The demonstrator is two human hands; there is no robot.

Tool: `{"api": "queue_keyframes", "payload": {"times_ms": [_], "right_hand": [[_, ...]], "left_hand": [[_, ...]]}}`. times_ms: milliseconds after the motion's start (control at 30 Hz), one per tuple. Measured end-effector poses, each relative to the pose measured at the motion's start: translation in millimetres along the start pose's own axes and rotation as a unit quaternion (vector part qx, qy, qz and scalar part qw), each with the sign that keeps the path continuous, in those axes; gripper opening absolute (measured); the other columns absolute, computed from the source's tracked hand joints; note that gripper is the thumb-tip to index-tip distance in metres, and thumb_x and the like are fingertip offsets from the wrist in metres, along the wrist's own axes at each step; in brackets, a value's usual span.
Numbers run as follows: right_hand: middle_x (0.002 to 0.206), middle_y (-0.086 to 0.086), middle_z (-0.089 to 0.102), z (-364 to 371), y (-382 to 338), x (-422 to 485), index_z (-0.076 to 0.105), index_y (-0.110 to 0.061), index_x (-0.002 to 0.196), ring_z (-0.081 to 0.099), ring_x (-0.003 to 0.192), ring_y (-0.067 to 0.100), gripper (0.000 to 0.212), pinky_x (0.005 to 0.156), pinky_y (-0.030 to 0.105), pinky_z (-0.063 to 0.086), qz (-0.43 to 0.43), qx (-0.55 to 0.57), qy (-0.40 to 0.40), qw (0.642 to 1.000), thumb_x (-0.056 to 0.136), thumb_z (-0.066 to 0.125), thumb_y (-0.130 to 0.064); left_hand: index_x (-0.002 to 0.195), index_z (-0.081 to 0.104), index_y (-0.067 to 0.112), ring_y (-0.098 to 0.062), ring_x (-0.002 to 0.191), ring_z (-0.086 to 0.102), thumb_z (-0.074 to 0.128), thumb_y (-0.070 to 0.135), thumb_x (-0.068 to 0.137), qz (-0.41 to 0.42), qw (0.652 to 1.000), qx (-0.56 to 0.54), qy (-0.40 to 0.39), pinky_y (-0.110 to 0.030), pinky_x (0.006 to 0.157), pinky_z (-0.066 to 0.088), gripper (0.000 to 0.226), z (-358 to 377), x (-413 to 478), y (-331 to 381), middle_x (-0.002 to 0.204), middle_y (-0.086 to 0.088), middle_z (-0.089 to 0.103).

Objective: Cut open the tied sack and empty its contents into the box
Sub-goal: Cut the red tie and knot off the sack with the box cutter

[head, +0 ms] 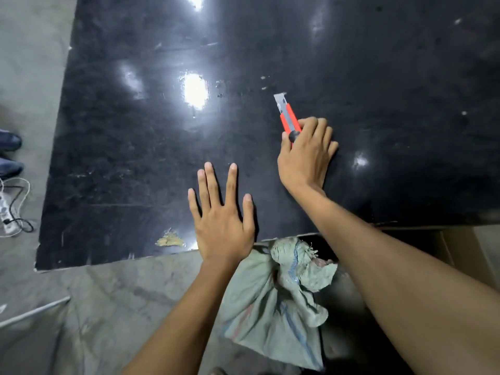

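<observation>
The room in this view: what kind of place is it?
Probably a workshop or storeroom: a scuffed black table on a bare concrete floor, a woven sack, and a utility knife under the right hand.

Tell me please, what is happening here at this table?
A person is reaching for a red box cutter lying on a black table. The right hand closes around its handle, blade already out. The left hand is spread open, fingers apart, over the table near its edge. A knotted greenish sack sits below, uncut, beside a cardboard box.
</observation>
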State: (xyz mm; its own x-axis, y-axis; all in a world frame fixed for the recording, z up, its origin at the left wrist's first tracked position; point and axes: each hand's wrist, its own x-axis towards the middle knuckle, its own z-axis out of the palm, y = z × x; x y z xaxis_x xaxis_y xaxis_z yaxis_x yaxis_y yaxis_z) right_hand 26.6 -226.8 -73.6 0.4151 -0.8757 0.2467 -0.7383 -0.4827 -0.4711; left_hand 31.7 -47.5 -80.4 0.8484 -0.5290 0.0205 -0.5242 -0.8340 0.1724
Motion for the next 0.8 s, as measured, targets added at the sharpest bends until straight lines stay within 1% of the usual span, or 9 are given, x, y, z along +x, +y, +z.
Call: {"api": "queue_keyframes", "payload": {"times_ms": [167, 267, 400, 467, 567, 633, 667, 733, 800], "right_hand": [[0.111, 0.005, 0.067, -12, 8, -10, 0.056, -0.012, 0.109, 0.059, 0.109, 0.031, 0.025, 0.090, 0.043, 0.041, 0.026, 0.098, 0.006, 0.995, 0.087, 0.064, -0.023], [0.103, 0.005, 0.070, -30, 16, -38, 0.056, -0.011, 0.108, 0.064, 0.097, 0.031, 0.027, 0.081, 0.043, 0.050, 0.076, 0.165, 0.010, 0.983, 0.085, 0.065, -0.022], [0.079, -0.006, 0.066, -77, 34, -130, 0.054, -0.012, 0.108, 0.066, 0.074, 0.020, 0.026, 0.071, 0.035, 0.051, 0.085, 0.254, 0.024, 0.963, 0.086, 0.067, -0.016], [0.076, -0.009, 0.062, -94, 50, -192, 0.052, -0.017, 0.109, 0.065, 0.068, 0.018, 0.026, 0.071, 0.042, 0.054, 0.093, 0.262, 0.010, 0.961, 0.087, 0.067, -0.018], [0.087, -0.004, 0.067, -110, 73, -267, 0.048, -0.024, 0.108, 0.067, 0.074, 0.023, 0.025, 0.067, 0.053, 0.055, 0.122, 0.284, -0.015, 0.951, 0.089, 0.062, -0.020], [0.090, 0.001, 0.068, -115, 82, -303, 0.047, -0.023, 0.106, 0.067, 0.075, 0.017, 0.025, 0.066, 0.045, 0.057, 0.140, 0.262, -0.016, 0.955, 0.089, 0.063, -0.015], [0.092, 0.002, 0.069, -116, 84, -319, 0.046, -0.023, 0.105, 0.067, 0.076, 0.009, 0.026, 0.067, 0.033, 0.058, 0.151, 0.249, -0.015, 0.956, 0.089, 0.065, -0.013], [0.097, 0.001, 0.071, -112, 84, -347, 0.047, -0.023, 0.105, 0.066, 0.077, -0.006, 0.029, 0.063, 0.008, 0.051, 0.177, 0.236, -0.010, 0.955, 0.089, 0.069, -0.010], [0.093, -0.002, 0.071, -101, 87, -369, 0.050, -0.019, 0.106, 0.065, 0.072, -0.008, 0.027, 0.058, 0.004, 0.046, 0.199, 0.238, -0.004, 0.951, 0.090, 0.070, -0.012]], "left_hand": [[0.164, 0.012, 0.033, -0.027, 0.160, 0.000, 0.026, 0.048, 0.105, 0.016, 1.000, -0.007, 0.004, -0.052, 0.128, 0.004, 0.062, 2, -1, -2, 0.173, -0.012, 0.003], [0.164, 0.014, 0.032, -0.029, 0.160, 0.000, 0.023, 0.049, 0.104, 0.024, 1.000, -0.013, 0.007, -0.054, 0.127, 0.003, 0.063, 2, -1, -3, 0.173, -0.015, 0.003], [0.164, 0.013, 0.027, -0.032, 0.160, -0.002, 0.020, 0.050, 0.104, 0.055, 0.998, -0.021, -0.007, -0.054, 0.128, 0.000, 0.065, 3, -2, -8, 0.172, -0.019, 0.002], [0.164, 0.016, 0.022, -0.033, 0.160, 0.003, 0.021, 0.049, 0.105, 0.096, 0.995, -0.015, 0.003, -0.051, 0.128, 0.004, 0.065, 4, -14, -18, 0.172, -0.018, 0.007], [0.164, 0.016, 0.018, -0.030, 0.160, 0.005, 0.019, 0.048, 0.107, 0.145, 0.989, -0.026, 0.009, -0.048, 0.129, 0.007, 0.065, 5, -42, -34, 0.172, -0.014, 0.009], [0.164, 0.016, 0.017, -0.030, 0.160, 0.005, 0.023, 0.046, 0.107, 0.163, 0.986, -0.039, 0.015, -0.048, 0.129, 0.007, 0.065, 5, -61, -43, 0.172, -0.014, 0.009], [0.164, 0.017, 0.016, -0.030, 0.160, 0.006, 0.028, 0.044, 0.106, 0.175, 0.983, -0.039, 0.024, -0.049, 0.129, 0.008, 0.066, 6, -72, -47, 0.172, -0.014, 0.009], [0.164, 0.017, 0.014, -0.032, 0.160, 0.005, 0.039, 0.039, 0.102, 0.195, 0.979, -0.043, 0.049, -0.049, 0.129, 0.008, 0.070, 12, -100, -55, 0.172, -0.016, 0.008], [0.164, 0.016, 0.012, -0.032, 0.160, 0.003, 0.047, 0.035, 0.097, 0.210, 0.974, -0.061, 0.057, -0.049, 0.129, 0.007, 0.077, 29, -130, -62, 0.172, -0.018, 0.005]]}}
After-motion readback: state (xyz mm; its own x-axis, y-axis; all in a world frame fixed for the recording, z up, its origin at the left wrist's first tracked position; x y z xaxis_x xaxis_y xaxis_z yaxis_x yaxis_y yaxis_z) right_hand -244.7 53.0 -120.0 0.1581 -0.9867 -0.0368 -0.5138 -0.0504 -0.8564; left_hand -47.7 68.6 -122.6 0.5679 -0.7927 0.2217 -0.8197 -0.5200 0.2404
